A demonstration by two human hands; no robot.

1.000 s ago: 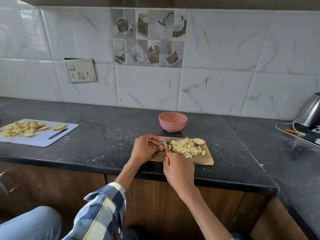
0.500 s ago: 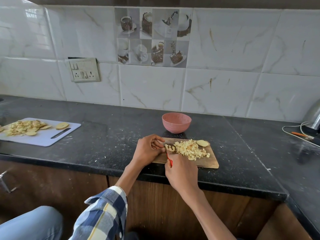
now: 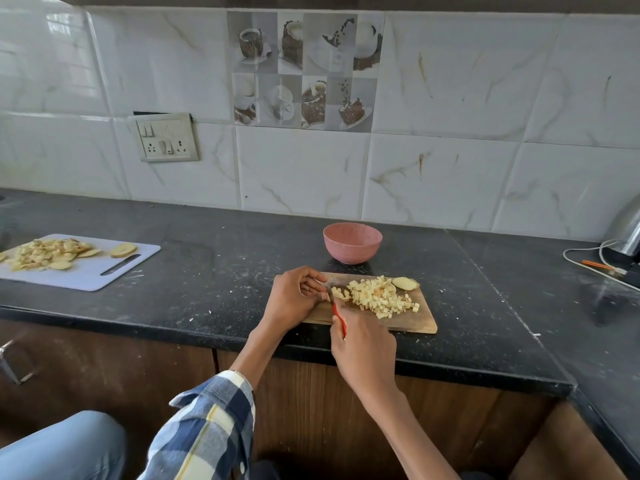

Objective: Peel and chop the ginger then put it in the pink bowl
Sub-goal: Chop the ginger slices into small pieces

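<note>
A wooden chopping board (image 3: 408, 322) lies at the counter's front edge with a heap of chopped ginger (image 3: 379, 296) on it. One whole ginger slice (image 3: 404, 283) sits at the heap's far right. My right hand (image 3: 362, 344) grips a red-handled knife (image 3: 337, 311), its blade at the heap's left end. My left hand (image 3: 294, 297) has curled fingers pinching a small bit of ginger against the board, right beside the blade. The pink bowl (image 3: 352, 242) stands just behind the board; its inside is hidden from view.
A white cutting board (image 3: 86, 275) with ginger slices and peels lies at the left. At the far right are a steel kettle (image 3: 627, 226) and a white cable (image 3: 585, 258). A switch socket (image 3: 168, 137) is on the tiled wall. Crumbs dot the black counter.
Both hands stay at the board's left end; the knife has worked slightly at the ginger by my left fingers. The camera has shifted a little.
</note>
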